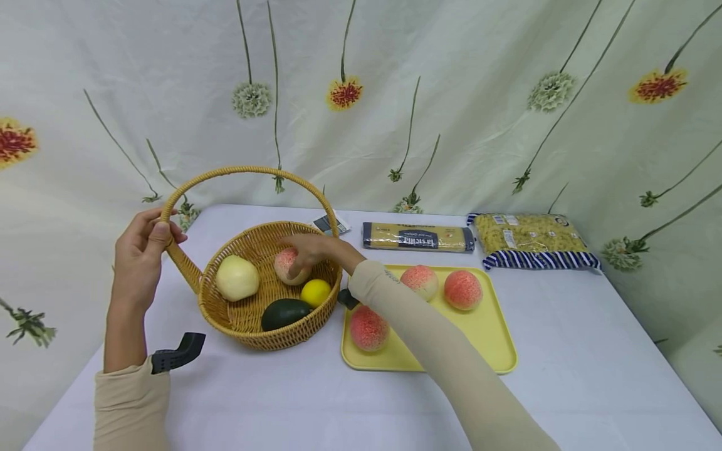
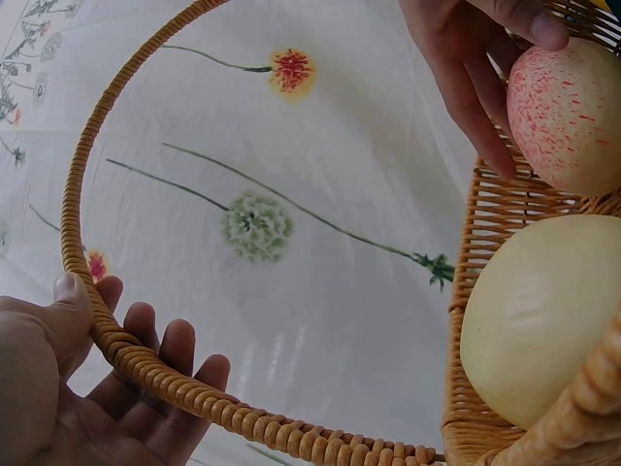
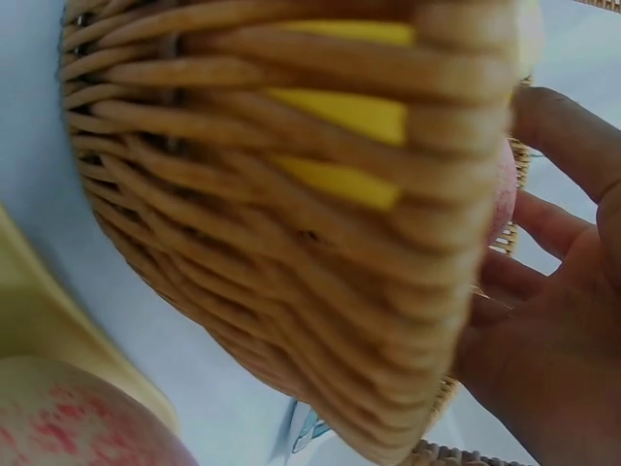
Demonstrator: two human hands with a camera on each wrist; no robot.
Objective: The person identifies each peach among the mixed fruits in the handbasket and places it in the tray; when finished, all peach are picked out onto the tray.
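Observation:
My left hand holds the wicker basket's handle low on its left side. The thumb lies on one side of the handle and the fingers on the other. Inside the basket, my right hand is at a pink-speckled peach, its fingers spread loosely beside the fruit. In the left wrist view the right thumb is close above the peach; whether it touches cannot be told. Also in the basket are a pale round fruit, a yellow lemon and a dark green avocado-like fruit.
Right of the basket, a yellow tray carries peaches, partly behind the right sleeve. A spaghetti pack and a bag of pasta lie at the back. A small packet lies behind the basket.

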